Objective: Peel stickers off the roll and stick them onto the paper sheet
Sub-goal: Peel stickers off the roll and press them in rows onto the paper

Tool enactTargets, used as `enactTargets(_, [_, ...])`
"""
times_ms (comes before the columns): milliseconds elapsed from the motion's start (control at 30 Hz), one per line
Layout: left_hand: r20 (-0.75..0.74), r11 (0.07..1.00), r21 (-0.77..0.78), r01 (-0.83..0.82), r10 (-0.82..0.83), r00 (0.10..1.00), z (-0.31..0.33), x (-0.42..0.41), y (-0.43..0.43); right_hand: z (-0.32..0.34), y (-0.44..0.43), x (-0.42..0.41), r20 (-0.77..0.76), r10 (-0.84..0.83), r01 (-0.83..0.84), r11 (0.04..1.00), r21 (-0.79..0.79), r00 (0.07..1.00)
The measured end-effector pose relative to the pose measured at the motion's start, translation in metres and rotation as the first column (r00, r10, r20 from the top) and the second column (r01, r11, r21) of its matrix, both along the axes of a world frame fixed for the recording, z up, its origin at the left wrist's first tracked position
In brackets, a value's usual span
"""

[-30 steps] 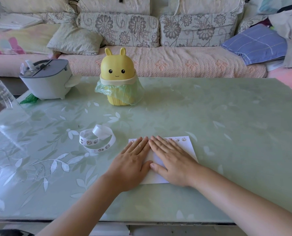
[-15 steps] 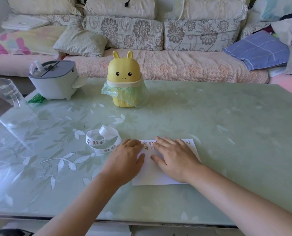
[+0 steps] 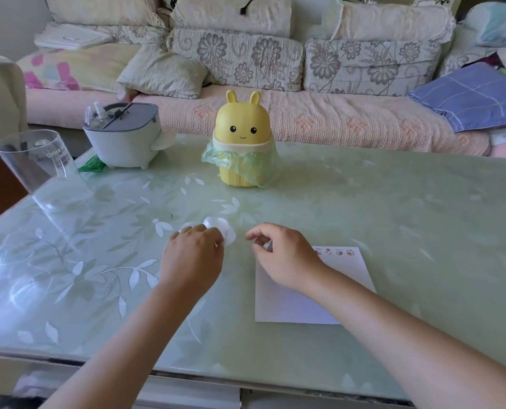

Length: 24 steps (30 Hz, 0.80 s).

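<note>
My left hand grips the blurred sticker roll. My right hand hovers half-curled over the paper sheet; I cannot tell whether it holds anything.

Left hand on roll (blurred)

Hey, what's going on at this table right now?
A person is doing a sticker task at the green table. The left hand grips the white sticker roll, which is motion-blurred. The right hand hovers beside it over the top left corner of the paper sheet, fingers curled; whether it pinches anything is unclear. A row of small stickers runs along the sheet's top edge.
</note>
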<state>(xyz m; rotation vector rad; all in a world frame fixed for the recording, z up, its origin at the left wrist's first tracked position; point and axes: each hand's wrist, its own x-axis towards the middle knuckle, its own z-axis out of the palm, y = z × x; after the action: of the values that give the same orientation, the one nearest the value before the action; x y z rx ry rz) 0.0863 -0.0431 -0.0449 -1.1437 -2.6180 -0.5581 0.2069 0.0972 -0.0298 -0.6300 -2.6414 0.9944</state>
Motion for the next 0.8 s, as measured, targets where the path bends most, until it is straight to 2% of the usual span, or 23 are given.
enactTargets(133, [0.239, 0.978, 0.204, -0.051, 0.001, 0.971, 0.011, 0.002, 0.0, 0.002, -0.009, -0.013, -0.058, -0.042, 0.031, 0.984, -0.177, 0.997])
enactTargets(267, [0.5, 0.948, 0.292, -0.129, -0.037, 0.865, 0.02, 0.004, 0.0, 0.003, -0.014, -0.02, -0.123, -0.102, 0.049, 0.927, -0.372, 0.987])
enactTargets(433, [0.644, 0.918, 0.362, -0.161, -0.122, 0.755, 0.024, 0.008, 0.001, 0.004, -0.02, -0.02, -0.189, -0.145, 0.039, 0.879, -0.474, 0.971])
enactTargets(633, [0.753, 0.886, 0.413, -0.211, -0.202, 0.627, 0.028, 0.01, -0.002, 0.004, -0.018, -0.024, -0.251, -0.184, 0.047, 0.883, -0.467, 0.95])
enactTargets(800, [0.815, 0.864, 0.418, -0.282, -0.218, 0.538, 0.026, 0.008, -0.001, -0.001, -0.016, -0.024, -0.29, -0.147, 0.038, 0.936, -0.35, 0.946])
